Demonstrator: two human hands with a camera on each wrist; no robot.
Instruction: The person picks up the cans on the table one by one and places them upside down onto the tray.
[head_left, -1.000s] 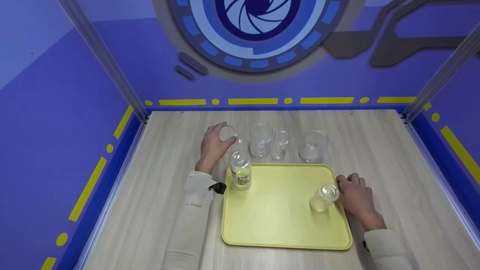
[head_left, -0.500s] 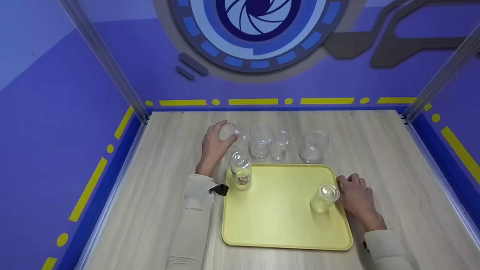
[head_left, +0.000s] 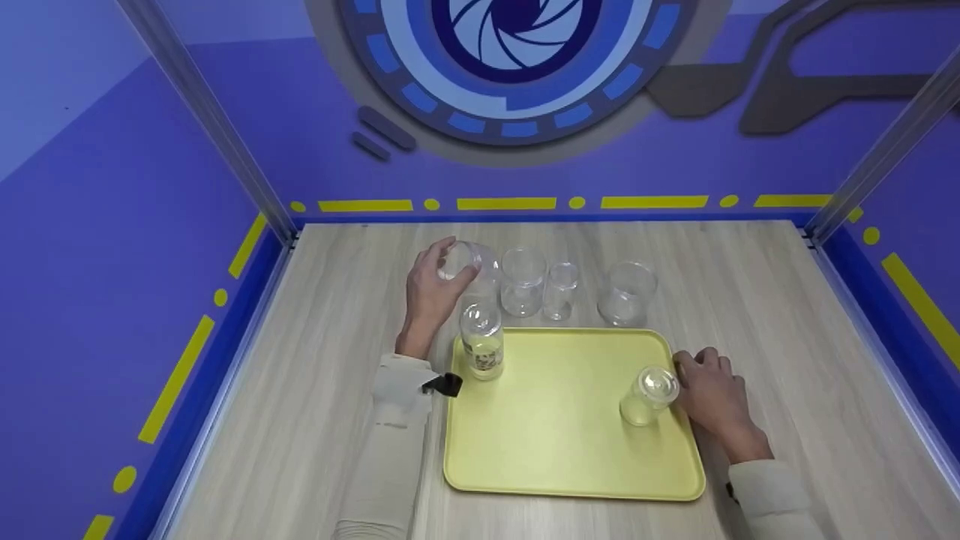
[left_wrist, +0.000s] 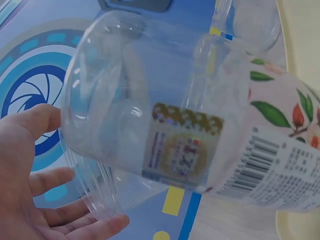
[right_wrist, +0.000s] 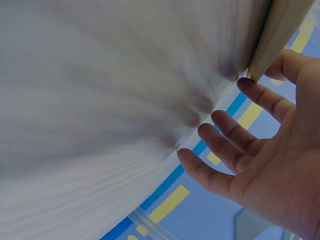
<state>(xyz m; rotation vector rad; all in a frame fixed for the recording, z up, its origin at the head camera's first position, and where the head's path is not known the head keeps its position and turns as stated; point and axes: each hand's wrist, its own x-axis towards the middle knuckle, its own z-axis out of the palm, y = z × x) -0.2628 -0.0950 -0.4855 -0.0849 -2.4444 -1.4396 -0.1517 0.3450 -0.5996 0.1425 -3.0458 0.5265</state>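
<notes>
My left hand [head_left: 435,292] grips a clear cup [head_left: 469,262] behind the tray's left corner, thumb and fingers round its rim. The left wrist view shows ribs on this cup [left_wrist: 97,182], partly hidden by a taller glass with a barcode and flower label [left_wrist: 280,120]. That labelled glass [head_left: 481,341] stands upside down on the yellow tray [head_left: 555,450], by its left edge. My right hand [head_left: 712,390] rests at the tray's right edge, its fingertips [right_wrist: 190,157] on the table and thumb against the tray's side [right_wrist: 280,40]. A second upturned glass [head_left: 649,397] stands on the tray beside it.
Behind the tray are a tall clear glass [head_left: 523,285], a narrow one [head_left: 561,291] close beside it and a wide one [head_left: 628,292] farther right. Blue panels [head_left: 225,300] wall in the wooden table [head_left: 315,360] at the back and sides.
My left hand has shifted slightly away and to the right with the clear cup, and more of the cup shows right of the thumb. The right hand and tray have not moved.
</notes>
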